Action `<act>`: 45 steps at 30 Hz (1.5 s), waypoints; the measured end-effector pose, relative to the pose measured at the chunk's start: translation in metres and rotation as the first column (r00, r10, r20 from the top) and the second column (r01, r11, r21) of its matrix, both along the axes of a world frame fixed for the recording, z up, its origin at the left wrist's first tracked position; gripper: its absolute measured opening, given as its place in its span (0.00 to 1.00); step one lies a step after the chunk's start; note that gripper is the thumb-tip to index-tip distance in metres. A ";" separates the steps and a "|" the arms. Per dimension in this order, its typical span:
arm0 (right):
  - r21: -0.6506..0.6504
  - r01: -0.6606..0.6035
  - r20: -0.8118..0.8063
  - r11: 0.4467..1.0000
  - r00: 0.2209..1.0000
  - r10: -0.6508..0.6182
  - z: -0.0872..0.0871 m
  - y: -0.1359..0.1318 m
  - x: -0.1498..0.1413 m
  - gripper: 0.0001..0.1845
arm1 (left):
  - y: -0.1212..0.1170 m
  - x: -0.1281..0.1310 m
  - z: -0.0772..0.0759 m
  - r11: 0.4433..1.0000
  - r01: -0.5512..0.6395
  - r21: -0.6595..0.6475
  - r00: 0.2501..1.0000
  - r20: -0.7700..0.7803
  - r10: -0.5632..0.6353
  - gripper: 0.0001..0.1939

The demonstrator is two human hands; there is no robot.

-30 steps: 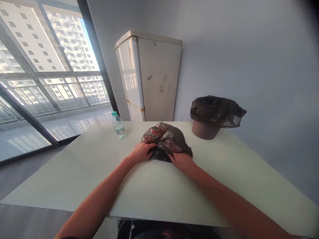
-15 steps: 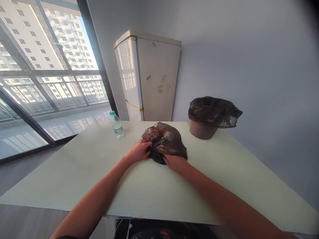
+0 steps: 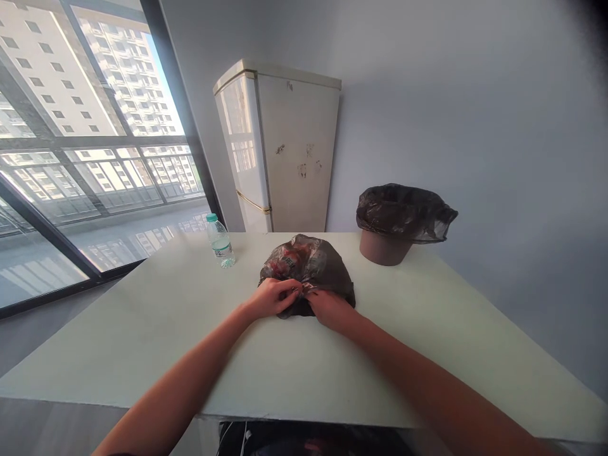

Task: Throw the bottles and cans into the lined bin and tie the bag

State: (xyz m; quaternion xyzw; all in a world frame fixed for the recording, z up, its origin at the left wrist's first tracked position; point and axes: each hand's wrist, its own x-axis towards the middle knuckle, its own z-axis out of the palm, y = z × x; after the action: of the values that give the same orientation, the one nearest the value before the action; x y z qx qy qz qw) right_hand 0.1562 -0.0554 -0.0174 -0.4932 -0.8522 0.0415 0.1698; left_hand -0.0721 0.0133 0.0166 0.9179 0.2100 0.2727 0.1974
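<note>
A filled black plastic bag [image 3: 327, 263] rests on the pale table in front of me, with reddish items showing through its thin film. My left hand [image 3: 273, 296] pinches the near edge of the bag, thumb and fingers pressed together. Close beside it, my right hand [image 3: 330, 308] also grips the gathered plastic; its fingertips are partly hidden in the folds. The two hands almost meet at the bag's front side.
A water bottle with a green cap [image 3: 221, 242] stands at the back left of the table [image 3: 142, 329]. At the back right is a brown bin [image 3: 384, 248] lined with a black bag [image 3: 403, 212]. A white fridge [image 3: 299, 152] stands behind the table, beside large windows.
My left hand has moved right along the bag, closer to my right hand, and now pinches the plastic there. The bag's front folds have been drawn together.
</note>
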 end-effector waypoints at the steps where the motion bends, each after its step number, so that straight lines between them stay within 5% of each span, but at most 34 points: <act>1: -0.006 0.000 0.000 1.000 1.000 0.000 -0.001 -0.001 0.000 0.29 | 0.001 0.000 -0.002 0.999 -0.036 0.015 0.999 -0.026 0.036 0.13; 6: -0.068 -0.005 -0.003 0.998 1.000 0.005 -0.002 -0.006 0.001 0.39 | 0.012 -0.003 -0.006 0.985 -0.138 0.100 0.986 -0.076 0.146 0.13; 14: -0.066 0.082 0.112 0.994 0.991 -0.074 0.013 -0.010 -0.005 0.33 | 0.015 -0.005 -0.006 0.974 -0.196 0.112 0.962 -0.172 0.213 0.20; 22: -0.054 0.105 0.117 0.993 0.988 -0.099 0.017 -0.015 -0.005 0.31 | 0.013 -0.004 -0.007 0.980 -0.134 0.146 0.954 -0.249 0.167 0.21; 27: 0.136 0.024 -0.051 0.990 0.999 -0.017 0.021 -0.015 0.005 0.25 | 0.011 -0.002 -0.006 0.980 -0.128 0.151 0.966 -0.204 0.158 0.20; 32: 0.496 -0.101 -0.186 0.863 0.958 0.219 0.033 -0.024 0.017 0.24 | 0.010 0.000 -0.005 0.979 -0.145 0.142 0.981 -0.108 0.161 0.22; 36: 0.696 -0.110 -0.178 0.709 0.931 0.320 0.037 -0.033 0.020 0.27 | 0.005 0.002 -0.001 0.980 -0.044 0.195 0.999 0.026 0.040 0.38; 39: 0.731 -0.155 -0.162 0.664 0.906 0.390 0.038 -0.040 0.017 0.28 | 0.001 0.005 0.002 0.968 -0.052 0.245 0.989 0.147 0.016 0.46; 45: 0.713 -0.281 -0.145 0.643 0.837 0.527 0.046 -0.049 0.004 0.29 | 0.001 0.004 0.011 0.939 -0.091 0.333 0.948 0.319 -0.022 0.32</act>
State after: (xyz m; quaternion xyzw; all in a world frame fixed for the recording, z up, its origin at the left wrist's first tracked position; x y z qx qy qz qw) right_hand 0.1599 -0.1039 0.0281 -0.1777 -0.8556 -0.1433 0.4646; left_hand -0.0680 0.0144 0.0274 0.8784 0.1409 0.4527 0.0606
